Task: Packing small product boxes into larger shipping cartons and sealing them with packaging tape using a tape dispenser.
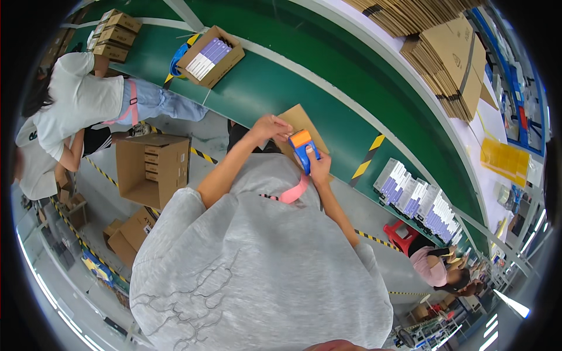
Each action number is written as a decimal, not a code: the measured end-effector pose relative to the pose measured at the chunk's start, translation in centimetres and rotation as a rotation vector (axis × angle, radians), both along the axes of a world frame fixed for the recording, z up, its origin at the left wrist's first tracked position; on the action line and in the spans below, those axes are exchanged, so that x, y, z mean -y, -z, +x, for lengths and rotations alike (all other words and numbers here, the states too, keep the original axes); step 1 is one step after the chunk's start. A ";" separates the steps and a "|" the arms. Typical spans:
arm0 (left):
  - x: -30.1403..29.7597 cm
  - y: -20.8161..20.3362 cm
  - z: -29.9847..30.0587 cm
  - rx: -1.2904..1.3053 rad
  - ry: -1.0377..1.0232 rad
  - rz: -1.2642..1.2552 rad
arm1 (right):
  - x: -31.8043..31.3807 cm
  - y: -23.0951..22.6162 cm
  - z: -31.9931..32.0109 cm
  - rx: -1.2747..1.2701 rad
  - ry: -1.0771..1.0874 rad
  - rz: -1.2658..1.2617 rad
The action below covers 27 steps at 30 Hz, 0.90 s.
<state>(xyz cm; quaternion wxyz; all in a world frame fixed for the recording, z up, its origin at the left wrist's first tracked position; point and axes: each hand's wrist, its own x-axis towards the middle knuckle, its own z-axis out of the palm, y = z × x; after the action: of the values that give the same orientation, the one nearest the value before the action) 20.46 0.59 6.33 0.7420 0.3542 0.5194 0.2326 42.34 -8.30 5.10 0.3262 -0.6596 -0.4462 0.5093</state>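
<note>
In my right hand (319, 168) is a blue and orange hand-held dispenser (302, 143), its fingers wrapped round the blue grip; whether it is for tape or labels I cannot tell. Just left of its orange end, my left hand (271, 128) has its fingers drawn together. Anything between those fingertips is too small to make out. Behind both hands, a brown cardboard box or sheet (303, 119) lies at the edge of the green workbench (328, 114); my hands and the dispenser hide part of it.
An open carton (228, 61) of purple-and-white boxes stands on the bench beside a blue tape roll (178, 58). More small boxes (413, 193) line the bench at right. Flattened cartons (448, 64) are stacked far right. A large open carton (153, 169) and co-workers (88, 96) are at left.
</note>
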 end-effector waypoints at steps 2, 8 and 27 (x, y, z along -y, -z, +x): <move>-1.1 -0.6 -0.5 -0.020 -0.041 -0.045 | -0.1 0.0 -0.3 -0.043 0.065 -0.004; -3.2 -2.3 0.6 -0.111 -0.013 0.109 | -2.4 -3.9 0.4 -0.025 -0.166 -0.228; -7.6 0.4 1.4 -0.405 -0.010 0.320 | -4.5 -4.8 -0.3 0.418 -0.285 0.218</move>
<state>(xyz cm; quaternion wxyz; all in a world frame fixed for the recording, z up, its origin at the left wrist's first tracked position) 21.86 8.21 5.93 0.5562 0.5041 0.6157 0.2397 42.00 -3.80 9.89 0.2214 -0.6419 -0.6443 0.3519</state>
